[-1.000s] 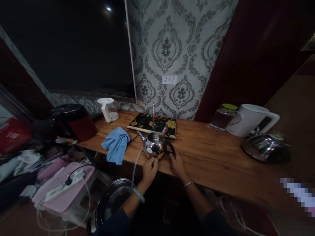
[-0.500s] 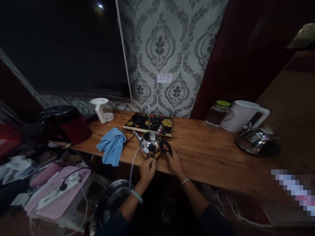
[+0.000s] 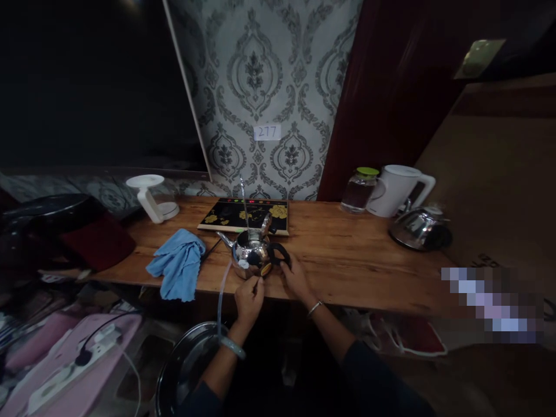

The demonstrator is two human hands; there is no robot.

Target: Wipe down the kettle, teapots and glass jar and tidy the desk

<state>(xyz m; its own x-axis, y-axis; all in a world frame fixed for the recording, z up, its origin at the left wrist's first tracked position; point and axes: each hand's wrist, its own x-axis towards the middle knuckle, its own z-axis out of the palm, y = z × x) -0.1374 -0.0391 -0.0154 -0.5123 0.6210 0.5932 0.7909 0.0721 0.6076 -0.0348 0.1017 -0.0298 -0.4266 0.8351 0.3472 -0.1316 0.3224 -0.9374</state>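
At the front edge of the wooden counter stands a small shiny teakettle, uncovered, its spout pointing left. My right hand is closed around the kettle's black handle at the right side. Just below the kettle, my left hand is closed with its fingers pinched together; whatever is between them is too small to make out. A thin metal spout rises behind the kettle's opening from a black cooktop panel with gold flowers. From the kettle's left side a clear hose hangs down past my left wrist.
A blue cloth drapes over the counter edge. Left of it are a white stand and a dark red appliance. At the right stand a green-lidded jug, a white pitcher and another kettle. Below is a metal basin.
The view has turned to the right, so the counter and its objects sit further left in the picture. Both hands keep their places at the kettle.
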